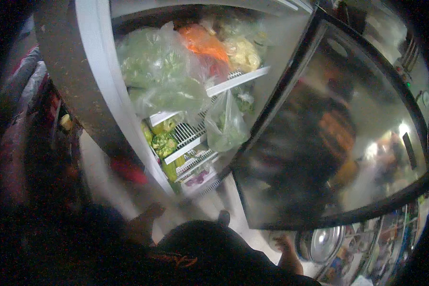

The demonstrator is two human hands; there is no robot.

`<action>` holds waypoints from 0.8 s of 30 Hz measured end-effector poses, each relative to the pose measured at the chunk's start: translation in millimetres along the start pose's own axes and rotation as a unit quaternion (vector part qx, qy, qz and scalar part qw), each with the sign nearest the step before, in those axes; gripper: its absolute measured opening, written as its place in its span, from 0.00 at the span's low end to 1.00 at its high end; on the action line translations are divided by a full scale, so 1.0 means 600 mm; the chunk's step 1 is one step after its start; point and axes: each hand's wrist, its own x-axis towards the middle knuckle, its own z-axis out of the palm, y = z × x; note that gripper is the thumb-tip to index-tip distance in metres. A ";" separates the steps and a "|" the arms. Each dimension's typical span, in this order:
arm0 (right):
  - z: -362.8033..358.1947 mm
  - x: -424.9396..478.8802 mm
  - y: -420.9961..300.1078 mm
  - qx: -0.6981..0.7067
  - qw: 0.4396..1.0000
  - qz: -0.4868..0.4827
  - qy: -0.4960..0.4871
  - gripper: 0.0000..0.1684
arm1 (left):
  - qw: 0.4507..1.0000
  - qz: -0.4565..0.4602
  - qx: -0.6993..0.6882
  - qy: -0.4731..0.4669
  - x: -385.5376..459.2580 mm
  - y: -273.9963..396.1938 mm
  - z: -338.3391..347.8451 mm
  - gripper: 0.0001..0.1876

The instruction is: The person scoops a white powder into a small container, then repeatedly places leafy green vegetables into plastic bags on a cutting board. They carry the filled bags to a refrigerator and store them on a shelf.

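An upright display fridge stands before me with its glass door swung out to the right. On its upper shelf lie a large clear bag of green leafy vegetables, an orange bag and a bag of pale yellow produce. A small clear bag with greens hangs below the shelf's edge. My left hand is low in front of the fridge, dark and blurred; its fingers are unclear. My right hand, below the door, has its fingers apart and nothing visible in it.
Lower wire shelves hold green vegetables and a purple item. A round metal vessel or lid is beyond my right hand. Crowded shelving stands at the lower right. Wrapped bundles are at the far left.
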 end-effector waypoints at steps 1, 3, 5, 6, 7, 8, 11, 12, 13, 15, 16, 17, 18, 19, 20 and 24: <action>-0.011 -0.030 0.037 0.002 0.995 -0.050 0.086 0.27 | 0.998 0.058 0.029 -0.022 0.023 0.007 0.016 0.27; 0.025 -0.046 -0.035 0.032 0.969 -0.190 0.157 0.26 | 0.961 0.215 0.171 -0.034 0.024 -0.052 0.046 0.26; 0.066 -0.078 -0.095 0.148 0.916 -0.329 0.175 0.25 | 0.945 0.225 0.225 -0.080 0.008 -0.046 0.046 0.26; 0.068 -0.107 -0.158 0.184 0.881 -0.401 0.169 0.25 | 0.963 0.137 0.199 -0.122 -0.030 0.001 0.047 0.26; 0.090 -0.143 -0.142 0.240 0.852 -0.425 0.191 0.25 | 0.971 0.102 0.140 -0.163 -0.042 0.031 0.019 0.28; 0.084 -0.177 -0.152 0.160 0.876 -0.360 0.277 0.24 | 0.979 0.055 0.066 -0.185 -0.060 0.052 0.008 0.29; 0.104 -0.226 -0.187 0.185 0.830 -0.409 0.331 0.27 | 0.987 0.136 0.046 -0.067 -0.102 -0.034 0.083 0.29; 0.056 -0.214 -0.137 0.019 0.795 -0.427 0.431 0.25 | 0.979 0.193 0.025 -0.058 -0.097 -0.030 0.088 0.29; 0.081 -0.206 -0.197 0.088 0.806 -0.422 0.405 0.22 | 0.979 0.205 -0.007 -0.021 -0.126 -0.063 0.111 0.29; 0.102 -0.192 -0.163 0.100 0.797 -0.419 0.423 0.20 | 0.976 0.117 0.082 -0.167 -0.100 -0.080 0.069 0.28; 0.120 -0.195 -0.180 0.103 0.790 -0.432 0.423 0.20 | 0.966 0.057 0.115 -0.224 -0.101 -0.093 0.066 0.28; 0.127 -0.215 -0.170 0.099 0.778 -0.434 0.444 0.20 | 0.949 0.071 0.138 -0.274 -0.085 -0.080 0.063 0.28; 0.129 -0.212 -0.173 0.120 0.790 -0.435 0.415 0.20 | 0.934 0.070 0.157 -0.313 -0.088 -0.084 0.054 0.27; 0.133 -0.211 -0.172 0.143 0.801 -0.436 0.386 0.20 | 0.917 0.069 0.177 -0.352 -0.092 -0.085 0.048 0.27; 0.138 -0.213 -0.167 0.165 0.810 -0.435 0.357 0.20 | 0.939 0.079 0.171 -0.289 -0.102 -0.084 0.048 0.27; 0.202 -0.258 -0.178 0.160 0.795 -0.418 0.410 0.25 | 0.967 0.119 0.169 -0.148 -0.130 -0.123 0.062 0.28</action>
